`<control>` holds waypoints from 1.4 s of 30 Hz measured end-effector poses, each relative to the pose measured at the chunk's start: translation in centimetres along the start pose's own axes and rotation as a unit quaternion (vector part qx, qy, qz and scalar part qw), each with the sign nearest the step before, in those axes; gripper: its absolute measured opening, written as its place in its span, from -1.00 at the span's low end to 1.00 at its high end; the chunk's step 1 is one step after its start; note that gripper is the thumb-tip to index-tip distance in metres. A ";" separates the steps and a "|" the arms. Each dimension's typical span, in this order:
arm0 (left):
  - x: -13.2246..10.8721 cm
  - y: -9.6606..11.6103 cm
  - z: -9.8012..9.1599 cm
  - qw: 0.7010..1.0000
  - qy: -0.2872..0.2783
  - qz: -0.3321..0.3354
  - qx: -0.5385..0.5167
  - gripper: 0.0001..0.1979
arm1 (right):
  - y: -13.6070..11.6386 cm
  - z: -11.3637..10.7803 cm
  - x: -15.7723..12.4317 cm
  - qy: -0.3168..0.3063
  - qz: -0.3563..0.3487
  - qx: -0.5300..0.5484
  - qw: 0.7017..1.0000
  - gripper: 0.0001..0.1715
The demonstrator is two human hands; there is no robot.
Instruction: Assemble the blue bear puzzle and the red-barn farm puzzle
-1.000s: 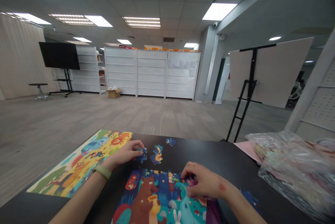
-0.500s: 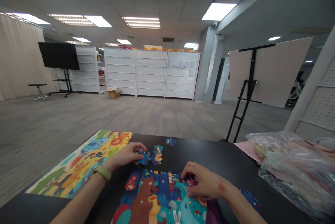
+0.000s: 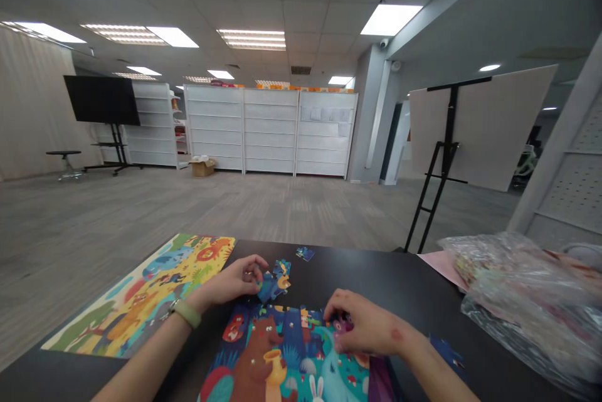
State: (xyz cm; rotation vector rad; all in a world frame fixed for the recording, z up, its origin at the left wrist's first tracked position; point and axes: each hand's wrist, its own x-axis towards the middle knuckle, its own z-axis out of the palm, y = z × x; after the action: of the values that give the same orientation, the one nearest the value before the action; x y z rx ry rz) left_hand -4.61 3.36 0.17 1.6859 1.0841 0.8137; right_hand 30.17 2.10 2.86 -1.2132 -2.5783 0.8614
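Head view: looking forward and down across a black table (image 3: 376, 270) with both hands in sight.
Left hand (image 3: 230, 283): narrowing over a blue jigsaw piece (image 3: 270, 289), fingertips touching it, gripping or merely pressing impossible to tell; a green wristband (image 3: 185, 313) circling the wrist.
Right hand (image 3: 367, 327): curling narrowly over a purple jigsaw piece (image 3: 345, 325) at the top edge of an assembled jigsaw section (image 3: 282, 352), the piece partly hidden, its grip unclear.
Pieces: a small cluster (image 3: 282, 273) lying just beside the blue jigsaw piece, one loose piece (image 3: 305, 254) sitting apart farther along the table, another (image 3: 446, 355) lying near the right hand.
Handling: low, flat fingertip contact seeming best for such thin pieces, with edges lining up before any pressing.
Rest: a jungle-animal picture sheet (image 3: 136, 295) lying at the table's left, a crumpled plastic bag (image 3: 527, 301) bulking at its right, a black easel (image 3: 437, 163) standing beyond.
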 end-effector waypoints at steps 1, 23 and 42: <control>0.1 -0.1 0.0 1.000 0.001 0.000 0.002 -0.57 | 0.0 0.0 0.0 0.000 0.000 0.000 1.000 -0.52; 0.2 0.6 1.0 0.966 0.060 0.068 0.243 -0.74 | 0.0 0.0 -0.1 0.002 -0.001 -0.006 1.000 -0.52; 0.1 0.7 1.0 0.952 0.059 0.054 0.297 -0.78 | 0.1 0.1 0.1 -0.003 -0.006 -0.015 1.000 -0.51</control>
State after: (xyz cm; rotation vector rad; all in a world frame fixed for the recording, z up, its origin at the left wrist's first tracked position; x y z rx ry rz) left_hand -3.49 2.96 0.44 2.2326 1.4275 0.7017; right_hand 30.14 2.17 2.75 -1.2028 -2.6091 0.8279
